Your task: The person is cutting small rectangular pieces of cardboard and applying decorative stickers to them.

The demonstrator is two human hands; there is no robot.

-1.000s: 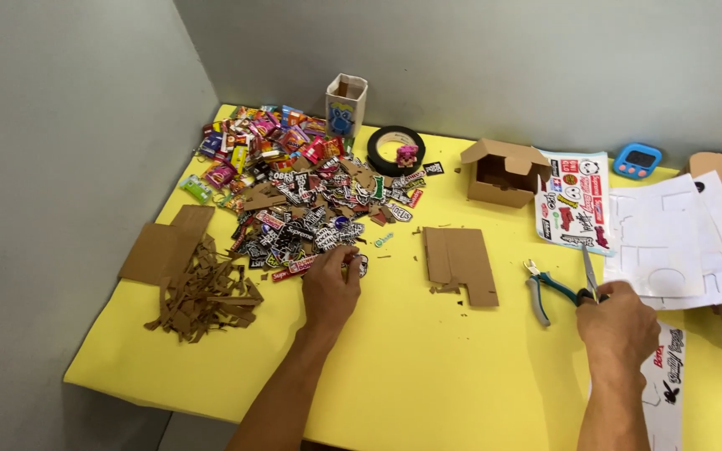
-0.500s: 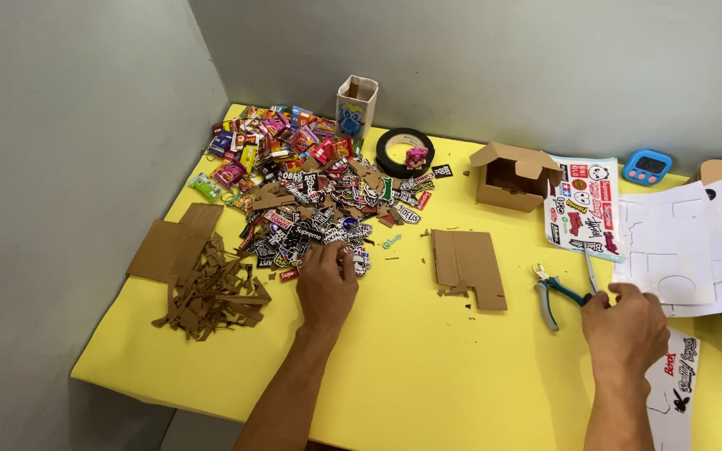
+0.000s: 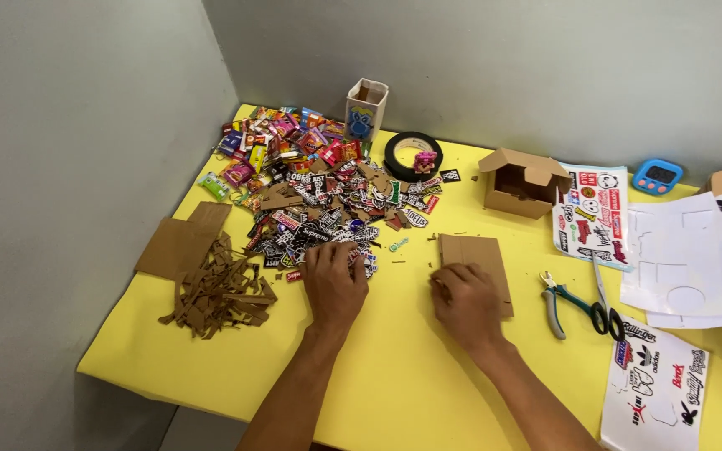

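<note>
Resting flat on a cardboard piece [image 3: 480, 259], the right hand [image 3: 465, 302] grasps nothing (left hand [image 3: 333, 282] fingers the sticker pile [image 3: 319, 221]).

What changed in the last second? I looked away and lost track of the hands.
The right hand left the spot near the pliers and moved left onto the flat cardboard piece. The left hand stayed at the sticker pile. The pliers, the scissors and the small box kept their places.
</note>
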